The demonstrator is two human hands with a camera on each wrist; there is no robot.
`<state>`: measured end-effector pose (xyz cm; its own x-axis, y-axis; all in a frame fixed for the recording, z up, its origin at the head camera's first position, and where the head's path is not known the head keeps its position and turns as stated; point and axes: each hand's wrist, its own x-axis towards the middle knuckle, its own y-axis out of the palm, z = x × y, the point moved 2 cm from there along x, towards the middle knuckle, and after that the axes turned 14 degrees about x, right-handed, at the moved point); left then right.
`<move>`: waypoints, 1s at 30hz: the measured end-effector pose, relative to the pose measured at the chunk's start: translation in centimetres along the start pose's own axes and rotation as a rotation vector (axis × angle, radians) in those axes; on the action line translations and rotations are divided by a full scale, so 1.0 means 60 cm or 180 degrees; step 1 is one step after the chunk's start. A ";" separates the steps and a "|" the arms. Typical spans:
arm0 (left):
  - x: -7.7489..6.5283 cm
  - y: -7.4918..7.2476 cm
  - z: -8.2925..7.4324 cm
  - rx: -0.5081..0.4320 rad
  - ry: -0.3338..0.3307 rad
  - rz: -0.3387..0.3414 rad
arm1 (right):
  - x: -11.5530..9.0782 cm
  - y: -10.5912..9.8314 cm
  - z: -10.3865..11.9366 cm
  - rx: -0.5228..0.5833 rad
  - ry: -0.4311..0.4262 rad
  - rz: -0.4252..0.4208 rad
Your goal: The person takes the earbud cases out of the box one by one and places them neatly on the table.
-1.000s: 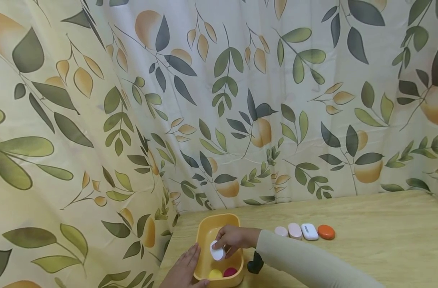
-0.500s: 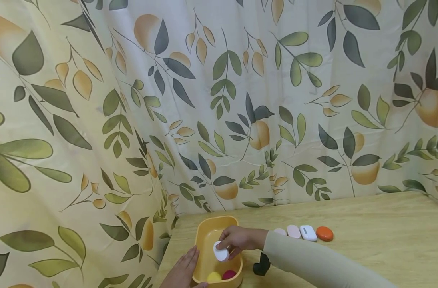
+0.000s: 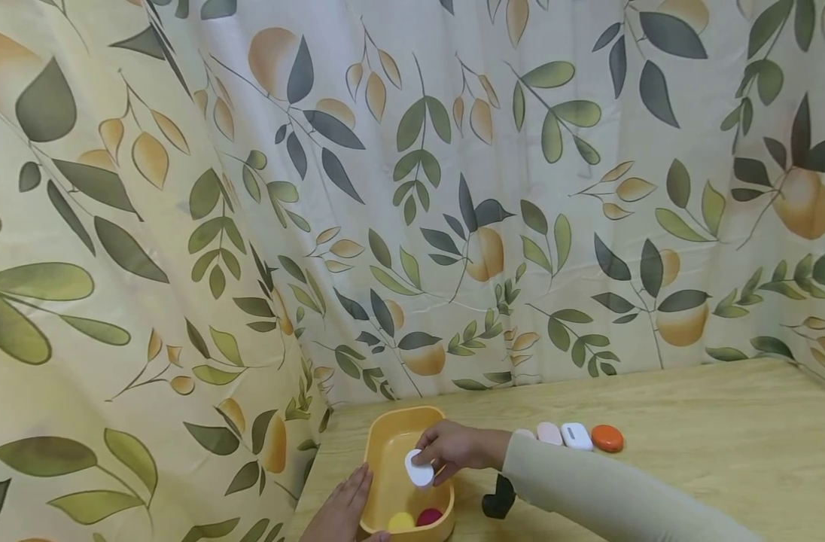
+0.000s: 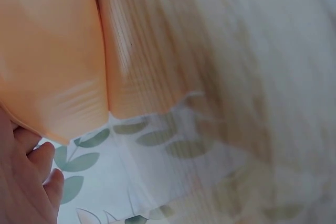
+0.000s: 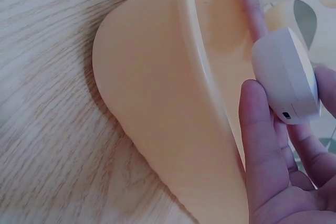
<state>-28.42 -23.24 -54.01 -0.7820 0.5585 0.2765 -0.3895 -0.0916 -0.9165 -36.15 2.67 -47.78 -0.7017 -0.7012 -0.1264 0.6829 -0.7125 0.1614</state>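
My right hand [image 3: 449,449] pinches a white earbud charging case [image 3: 418,468] over the yellow bin [image 3: 446,429]. In the right wrist view the case [image 5: 286,76] is tilted, its small dark port showing, with thumb and fingers on opposite sides. A yellow rounded case [image 3: 402,522] and a dark red one [image 3: 429,517] lie at the bin's near end. Fairly straight fingers of my left hand [image 3: 345,503] rest along the bin's left side, the thumb at its near edge. The left wrist view shows those fingertips [image 4: 43,153] at the bin's wall [image 4: 52,66].
Right of the bin, a row of small cases stands on the wooden table [image 3: 710,436]: a partly hidden pale one [image 3: 525,434], a pink one [image 3: 549,433], a white one [image 3: 577,436] and an orange one [image 3: 607,438]. A leaf-patterned curtain [image 3: 453,226] hangs behind and left.
My right hand has shifted slightly right with the white charging case, still above the bin. The left hand has kept its place on the bin. The head view has turned slightly.
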 end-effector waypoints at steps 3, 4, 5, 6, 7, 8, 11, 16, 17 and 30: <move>-0.002 0.001 0.002 0.0017 0.0012 -0.0012 | -0.002 -0.003 -0.001 0.0000 -0.0049 -0.0021; -0.002 0.002 0.002 0.0041 0.0020 -0.0030 | -0.003 -0.004 0.000 -0.0010 -0.0061 -0.0032; -0.003 0.003 0.003 0.0072 0.0033 -0.0064 | -0.003 -0.005 0.000 -0.0024 -0.0067 -0.0043; -0.004 0.004 0.003 0.0098 0.0040 -0.0100 | -0.004 -0.006 0.000 -0.0035 -0.0069 -0.0059; -0.005 0.005 0.004 0.0127 0.0051 -0.0150 | -0.004 -0.007 0.001 -0.0048 -0.0071 -0.0074; -0.005 0.005 0.004 0.0156 0.0061 -0.0197 | -0.005 -0.007 0.002 -0.0063 -0.0072 -0.0091; -0.007 0.007 0.004 0.0223 0.0087 -0.0334 | -0.007 -0.009 0.005 -0.0090 -0.0081 -0.0146; -0.007 0.008 0.004 0.0229 0.0099 -0.0403 | -0.014 -0.016 0.010 -0.0105 -0.0125 -0.0200; -0.006 0.008 0.004 0.0219 0.0098 -0.0388 | -0.016 -0.019 0.011 -0.0101 -0.0130 -0.0205; -0.003 0.008 0.004 0.0102 0.0081 -0.0247 | -0.044 -0.046 0.018 -0.0117 -0.0092 -0.0268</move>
<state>-28.57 -23.60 -54.40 -0.7365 0.5857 0.3385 -0.4641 -0.0734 -0.8828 -36.42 6.52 -46.85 -0.7621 -0.6382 -0.1097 0.6280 -0.7697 0.1152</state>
